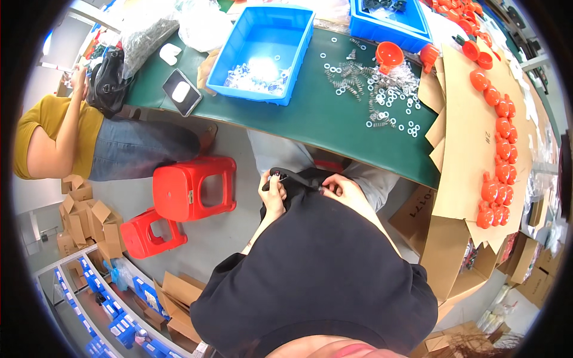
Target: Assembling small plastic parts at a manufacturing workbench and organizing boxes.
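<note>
Low in front of my body, below the table edge, both my hands are at a dark band-like piece [296, 178] by the lower edge of my black shirt [316, 256]. Whether it is a strap or folded cloth I cannot make out. My left hand [274, 194] is closed on its left end, with the fingers bent. At the other end, my right hand [346, 190] pinches the dark material between thumb and fingers. Part of the band is hidden behind the fingers.
Ahead stands a green table [262, 119] with a blue bin [301, 56] of small pale parts, metal springs [352, 77], white rings [388, 101] and an orange cup [390, 55]. Orange round parts [502, 128] line cardboard at right. Red stools [173, 194] and a seated person [71, 140] are left.
</note>
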`<state>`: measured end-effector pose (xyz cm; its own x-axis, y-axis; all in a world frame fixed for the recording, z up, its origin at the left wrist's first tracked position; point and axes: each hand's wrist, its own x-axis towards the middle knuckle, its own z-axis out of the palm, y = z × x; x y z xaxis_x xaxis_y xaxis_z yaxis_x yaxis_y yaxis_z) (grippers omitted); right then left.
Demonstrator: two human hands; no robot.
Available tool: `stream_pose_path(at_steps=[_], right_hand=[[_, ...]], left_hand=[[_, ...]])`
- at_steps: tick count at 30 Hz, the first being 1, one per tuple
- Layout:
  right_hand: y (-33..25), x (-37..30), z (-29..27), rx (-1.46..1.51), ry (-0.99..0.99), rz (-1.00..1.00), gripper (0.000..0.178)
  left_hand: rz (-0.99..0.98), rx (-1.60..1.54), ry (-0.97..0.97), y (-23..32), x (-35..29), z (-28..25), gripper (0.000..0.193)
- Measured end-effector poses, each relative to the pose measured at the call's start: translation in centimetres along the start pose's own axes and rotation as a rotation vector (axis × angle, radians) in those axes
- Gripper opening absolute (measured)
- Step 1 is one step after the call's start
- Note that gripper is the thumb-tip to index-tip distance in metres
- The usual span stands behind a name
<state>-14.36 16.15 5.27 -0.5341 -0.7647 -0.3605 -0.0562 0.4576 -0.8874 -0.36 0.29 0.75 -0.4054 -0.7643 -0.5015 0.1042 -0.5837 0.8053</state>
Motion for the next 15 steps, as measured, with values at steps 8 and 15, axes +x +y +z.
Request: stream_pose_path(at_steps=[8, 15], right_hand=[[1.2, -0.1, 0.0, -0.009, -0.11, -0.026, 0.029], [3.1, -0.4, 1.9, 0.222, 0.189, -0.012, 0.028]], left_hand=[[0.081, 0.135, -0.01, -0.9, 0.6, -0.4, 0.032], [0.236, 0.521, 0.021, -2.3, 1.8, -1.2, 0.031]])
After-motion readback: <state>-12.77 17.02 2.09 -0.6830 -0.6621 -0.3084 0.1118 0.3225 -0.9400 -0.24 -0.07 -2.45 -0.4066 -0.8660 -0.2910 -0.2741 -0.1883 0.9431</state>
